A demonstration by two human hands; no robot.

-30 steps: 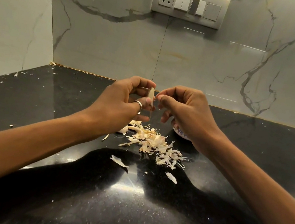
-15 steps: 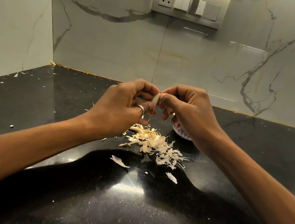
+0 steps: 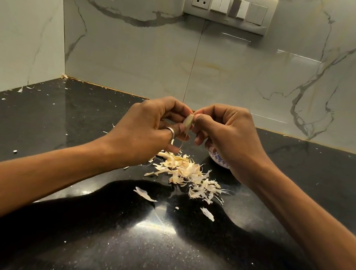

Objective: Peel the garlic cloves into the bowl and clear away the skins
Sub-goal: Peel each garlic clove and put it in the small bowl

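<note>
The garlic clove [image 3: 189, 121] is held in the air between both hands, above the worktop [image 3: 58, 138]. The left hand [image 3: 150, 127] pinches it with curled fingers. The right hand [image 3: 226, 133] pinches the clove at its top, on the skin, and a thin strip hangs down. The clove is small, so it may slip and fall into the pile of skins [image 3: 187, 174] instead of the bowl [image 3: 218, 161], half hidden under the right hand. A loose skin could also drop into the bowl.
</note>
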